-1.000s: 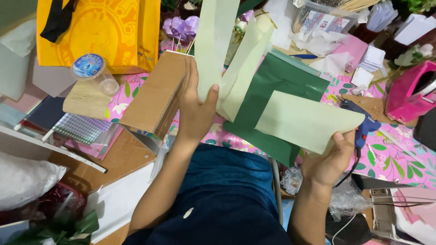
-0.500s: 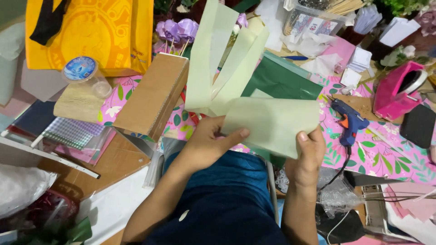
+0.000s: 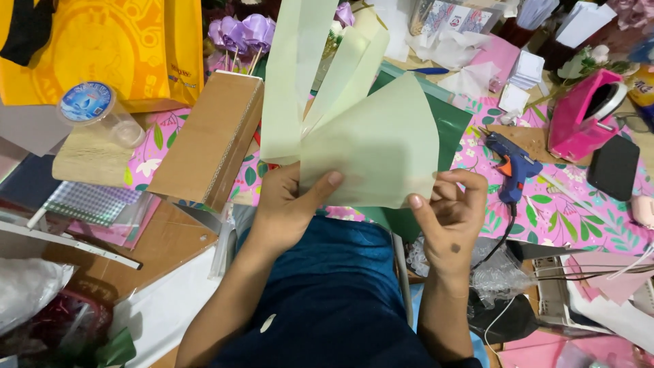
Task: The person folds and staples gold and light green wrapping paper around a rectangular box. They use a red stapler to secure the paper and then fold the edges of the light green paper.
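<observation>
The left hand (image 3: 286, 204) pinched a fan of pale green paper sheets (image 3: 354, 129), thumb pressed flat on the front of the widest sheet, fingers hidden behind. The sheets spread upward & outward from that grip: two narrow strips rose straight up past the top edge of the view, another leaned right, and a broad sheet opened toward the right hand (image 3: 449, 218). The right hand sat just under the broad sheet's lower right corner, one fingertip touching its bottom edge, other fingers loosely curled & holding nothing; whether it actually gripped the paper couldn't be told. Both hands were close together, w/ a small gap between them, above a lap in blue cloth (image 3: 327, 293).

Behind the fan, partly covered by it, lay a dark green sheet (image 3: 453, 126) on the floral pink desk (image 3: 572, 211). Just right of the right hand rested a blue glue gun (image 3: 514, 167), its cord trailing down beside that wrist. Further right stood a pink tape dispenser (image 3: 582, 112) & a black flat object (image 3: 613, 167). Left of the left hand, a brown cardboard box (image 3: 211, 140) lay tilted, near but apart from the wrist. Further left sat a clear plastic cup w/ blue lid (image 3: 95, 109) and above it a yellow bag (image 3: 109, 48). Purple ribbon flowers (image 3: 242, 31) showed up beyond the box, left of the strips.
</observation>
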